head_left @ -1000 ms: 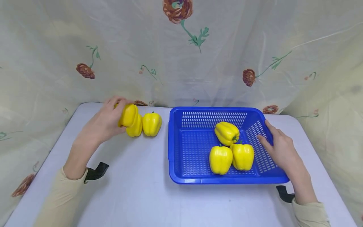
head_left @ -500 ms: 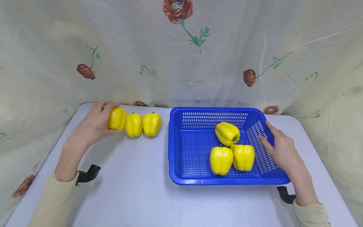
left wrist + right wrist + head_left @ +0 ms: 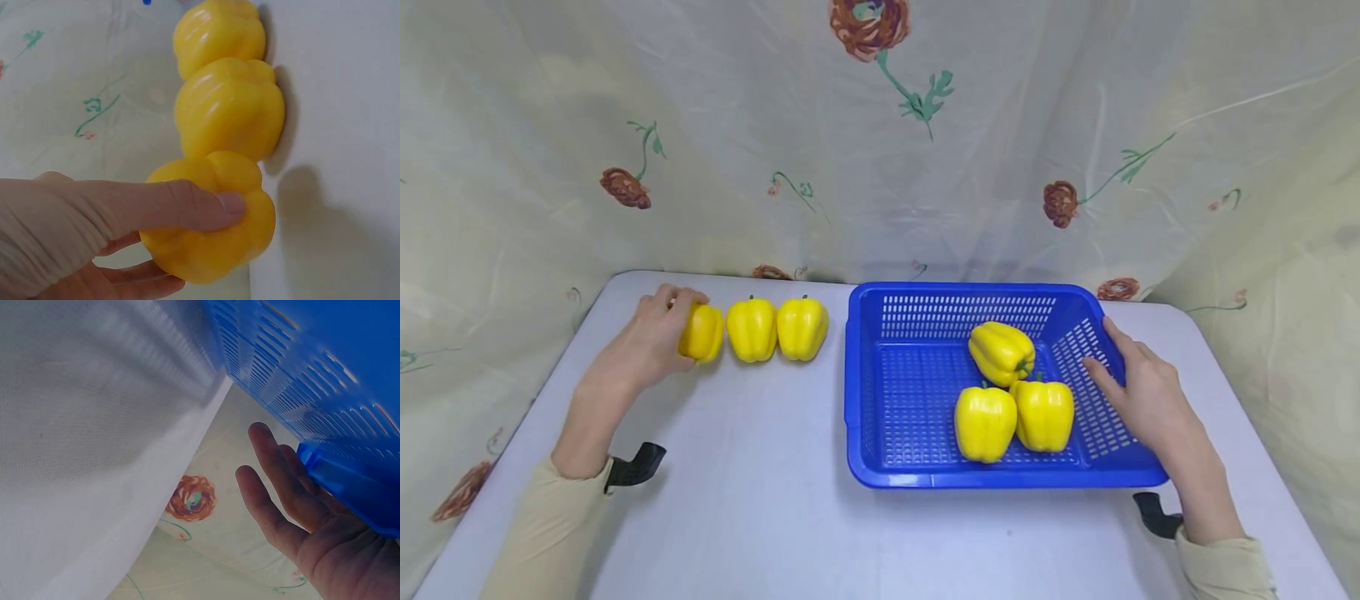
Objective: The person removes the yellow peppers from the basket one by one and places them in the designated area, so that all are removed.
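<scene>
Yellow pepper (image 3: pixel 703 333), held

Left hand (image 3: pixel 649 340), frame left: thumb and fingers gripping the pepper; two peppers (image 3: pixel 752 331) just right. Right hand (image 3: pixel 1150 402), frame right: fingers extended astride blue basket (image 3: pixel 1000 479) rim; three peppers (image 3: pixel 985 425) inside.

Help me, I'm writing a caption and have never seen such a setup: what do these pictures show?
There is no robot here, just a person working bare-handed at a white table. The wide view comes from a camera worn on the head, looking forward and down; the two close views come from cameras on the left and right wrists. The left hand holds a yellow pepper, with two more peppers beside it on the table. Three other peppers are in the blue basket. The right hand rests on the basket's rim, thumb on the inner side, fingers outside.
</scene>
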Demonstrator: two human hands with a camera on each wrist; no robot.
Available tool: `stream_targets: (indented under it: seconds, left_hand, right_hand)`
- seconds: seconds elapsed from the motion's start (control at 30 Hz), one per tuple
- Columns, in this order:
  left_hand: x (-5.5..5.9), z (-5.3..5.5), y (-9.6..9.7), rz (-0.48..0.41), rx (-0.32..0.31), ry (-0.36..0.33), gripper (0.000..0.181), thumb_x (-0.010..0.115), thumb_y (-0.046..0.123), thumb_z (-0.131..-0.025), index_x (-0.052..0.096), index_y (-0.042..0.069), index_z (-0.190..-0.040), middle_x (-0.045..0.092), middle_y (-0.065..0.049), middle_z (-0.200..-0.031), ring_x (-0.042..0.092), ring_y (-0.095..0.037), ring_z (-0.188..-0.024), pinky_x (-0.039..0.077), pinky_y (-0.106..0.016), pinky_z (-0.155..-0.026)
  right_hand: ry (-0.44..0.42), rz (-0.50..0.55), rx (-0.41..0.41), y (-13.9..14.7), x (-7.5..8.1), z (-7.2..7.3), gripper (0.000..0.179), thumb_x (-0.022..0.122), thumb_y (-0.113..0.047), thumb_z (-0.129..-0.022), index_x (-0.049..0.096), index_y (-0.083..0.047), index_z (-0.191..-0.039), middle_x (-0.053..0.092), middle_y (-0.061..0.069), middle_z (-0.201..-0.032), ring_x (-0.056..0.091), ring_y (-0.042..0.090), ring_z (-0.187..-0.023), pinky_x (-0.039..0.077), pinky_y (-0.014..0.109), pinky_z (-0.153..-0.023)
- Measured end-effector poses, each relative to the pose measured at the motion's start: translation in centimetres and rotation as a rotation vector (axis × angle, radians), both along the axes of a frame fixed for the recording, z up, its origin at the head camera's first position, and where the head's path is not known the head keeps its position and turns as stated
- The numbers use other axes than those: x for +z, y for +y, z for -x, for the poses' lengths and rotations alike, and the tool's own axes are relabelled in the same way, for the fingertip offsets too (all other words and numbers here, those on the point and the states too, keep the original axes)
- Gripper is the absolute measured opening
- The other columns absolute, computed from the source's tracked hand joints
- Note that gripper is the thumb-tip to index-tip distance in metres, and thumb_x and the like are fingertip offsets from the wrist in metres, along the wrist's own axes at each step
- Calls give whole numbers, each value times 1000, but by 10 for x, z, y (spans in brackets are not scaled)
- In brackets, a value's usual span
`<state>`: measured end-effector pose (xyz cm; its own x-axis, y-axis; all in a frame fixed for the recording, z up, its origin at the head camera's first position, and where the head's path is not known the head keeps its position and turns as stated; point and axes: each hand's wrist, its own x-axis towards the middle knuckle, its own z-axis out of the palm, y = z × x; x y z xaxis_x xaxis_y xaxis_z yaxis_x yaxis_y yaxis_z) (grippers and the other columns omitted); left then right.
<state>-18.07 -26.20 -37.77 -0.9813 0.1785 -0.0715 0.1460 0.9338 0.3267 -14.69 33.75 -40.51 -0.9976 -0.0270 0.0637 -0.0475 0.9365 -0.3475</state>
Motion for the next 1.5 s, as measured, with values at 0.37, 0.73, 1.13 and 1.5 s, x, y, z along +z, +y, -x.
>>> stream_targets:
  seconds: [0.37, 0.73, 1.13, 1.5]
  left_hand:
    - [-17, 7, -3, -26, -29, -15, 80, 85, -2, -86, 44, -4, -155, 42, -34, -152, 43, -52, -129, 49, -74, -111]
    - [-23, 9, -3, -45, -22, 10, 82, 85, 0, -87, 42, -4, -157, 41, -34, -154, 43, -54, -132, 46, -73, -114]
    - [-22, 11, -2, -58, -61, -18, 86, 82, -2, -91, 34, -5, -163, 36, -34, -163, 39, -58, -143, 39, -74, -121]
    - [-22, 11, -2, -46, -75, -33, 83, 80, -2, -92, 36, -4, -162, 33, -33, -166, 38, -59, -145, 38, -75, -121]
  right_hand:
    - [-18, -5, -11, 1, 0, 0, 77, 56, -39, -112, 21, -3, -171, 46, 44, -154, 49, 68, -134, 47, 81, -100]
    - [-8, -3, -17, 1, 1, 0, 77, 56, -38, -112, 21, -4, -171, 46, 44, -154, 48, 68, -135, 47, 82, -100]
    - [-23, -2, -28, 1, 1, 0, 77, 56, -38, -112, 21, -4, -171, 45, 44, -155, 47, 69, -135, 46, 82, -100]
    - [-21, 1, -19, -1, 0, 1, 77, 57, -36, -112, 21, -3, -171, 45, 43, -155, 48, 68, -136, 47, 81, -101]
